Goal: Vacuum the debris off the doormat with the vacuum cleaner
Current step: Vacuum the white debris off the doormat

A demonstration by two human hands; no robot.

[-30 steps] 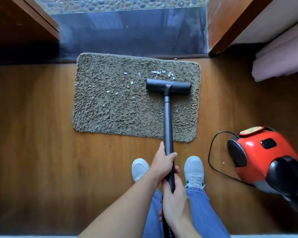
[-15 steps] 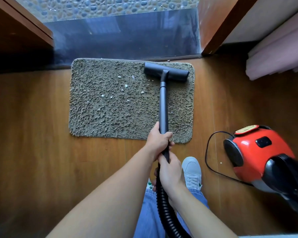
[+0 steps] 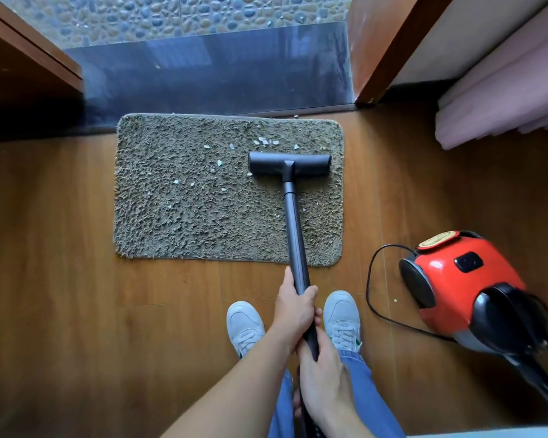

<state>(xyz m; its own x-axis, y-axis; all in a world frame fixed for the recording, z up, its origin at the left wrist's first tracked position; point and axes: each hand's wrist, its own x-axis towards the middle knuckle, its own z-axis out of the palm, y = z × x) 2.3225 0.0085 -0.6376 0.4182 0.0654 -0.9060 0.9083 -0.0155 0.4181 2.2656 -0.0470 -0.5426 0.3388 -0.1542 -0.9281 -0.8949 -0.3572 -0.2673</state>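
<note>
A shaggy grey-brown doormat lies on the wooden floor before a doorway. Small white debris bits are scattered over its upper middle. The black floor nozzle of the vacuum rests on the mat's right half, just below the debris cluster. Its black wand slants back to me. My left hand grips the wand higher up. My right hand grips it just below, near the hose. The red and black vacuum cleaner body sits on the floor at the right.
A black power cord loops on the floor left of the vacuum body. My white sneakers stand just behind the mat. A grey threshold and pebble paving lie beyond it. Wooden door frames flank it, and a pink curtain hangs at right.
The nozzle was pushed to the mat's far edge, then pulled back toward me to mid-mat. Both hands came back with the wand. Some debris near the far edge remains.
</note>
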